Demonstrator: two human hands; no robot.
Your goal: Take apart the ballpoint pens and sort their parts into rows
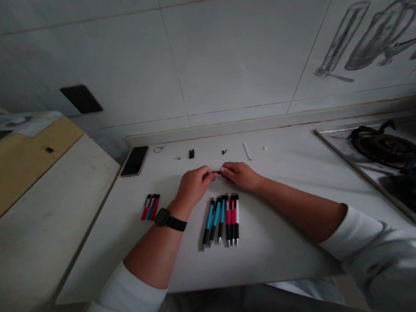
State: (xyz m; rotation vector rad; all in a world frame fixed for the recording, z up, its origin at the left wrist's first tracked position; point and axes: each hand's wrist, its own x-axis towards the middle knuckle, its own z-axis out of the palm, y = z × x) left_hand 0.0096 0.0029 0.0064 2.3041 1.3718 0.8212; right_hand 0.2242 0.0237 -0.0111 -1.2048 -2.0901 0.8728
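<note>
My left hand and my right hand meet over the white counter, fingertips pinched on either end of a thin black pen part. Its ends are hidden by the fingers. Just below lie several assembled click pens in a row, with blue, red and white barrels and black grips, tips toward me. Left of my left wrist are three loose pen barrels, red and blue. Beyond the hands sit black grips, tiny dark pieces, a white stick and small metal-looking bits.
A phone lies at the counter's back left, near a thin ring. To the right is a gas stove with a raised metal rim. A light-coloured cabinet surface borders the left side. The tiled wall closes off the back.
</note>
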